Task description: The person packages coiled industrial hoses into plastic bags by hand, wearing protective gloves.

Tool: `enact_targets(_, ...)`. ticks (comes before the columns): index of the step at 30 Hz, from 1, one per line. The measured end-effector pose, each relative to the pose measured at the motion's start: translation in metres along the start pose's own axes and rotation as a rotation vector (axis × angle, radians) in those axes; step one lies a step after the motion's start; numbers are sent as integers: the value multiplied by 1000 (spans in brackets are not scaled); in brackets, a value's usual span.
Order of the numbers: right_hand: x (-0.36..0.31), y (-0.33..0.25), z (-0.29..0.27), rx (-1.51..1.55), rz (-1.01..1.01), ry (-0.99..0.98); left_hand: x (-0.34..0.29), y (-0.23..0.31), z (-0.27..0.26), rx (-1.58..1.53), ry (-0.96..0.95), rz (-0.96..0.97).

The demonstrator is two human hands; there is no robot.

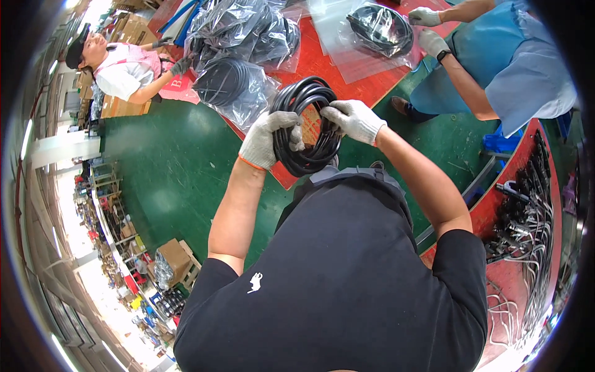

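In front of my body I hold up a coil of thick black cable (296, 156), its loops bunched into a ring. My left hand (273, 137), in a whitish knit glove with an orange cuff edge, is wrapped round the ring's left side. On the upper right side, my gloved right hand (354, 120) pinches the loops between thumb and fingers. Through the middle of the ring shows a brown patch. Just beyond the coil, a clear plastic bag with coiled black cable (226, 84) lies at the near edge of the red table (316, 53).
More bagged black coils (245, 28) are piled on the table. At the right, a co-worker in a blue apron (477, 49) handles a bagged coil (381, 30). Another co-worker (133, 65) stands at the left. A second red table (514, 273) at my right bears many cables.
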State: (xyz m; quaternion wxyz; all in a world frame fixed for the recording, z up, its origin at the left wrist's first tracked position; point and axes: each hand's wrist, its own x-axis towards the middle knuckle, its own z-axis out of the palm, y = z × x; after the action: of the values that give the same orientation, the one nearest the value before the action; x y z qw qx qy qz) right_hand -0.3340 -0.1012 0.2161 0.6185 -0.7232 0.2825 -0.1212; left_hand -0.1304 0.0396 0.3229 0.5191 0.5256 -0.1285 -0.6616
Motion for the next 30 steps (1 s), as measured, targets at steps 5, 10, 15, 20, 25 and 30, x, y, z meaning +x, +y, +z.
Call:
enact_targets(5,-6,-3,5,-189,-119,96,-1,-24,20,100,73,66)
enact_targets(10,-6,15,27,-552,-12,256,-9,-43,27,-55,165,-2)
enact_targets(15,17,33,37,-499,2,182,-12,-46,24,-42,222,56)
enact_targets(20,31,39,19,-362,-55,-142,5,-36,9,147,284,72)
enact_targets(25,3,112,-12,-189,328,-127,64,-44,-6,1016,261,496)
enact_targets(30,4,120,-23,-83,347,59,102,-84,-41,1686,158,508)
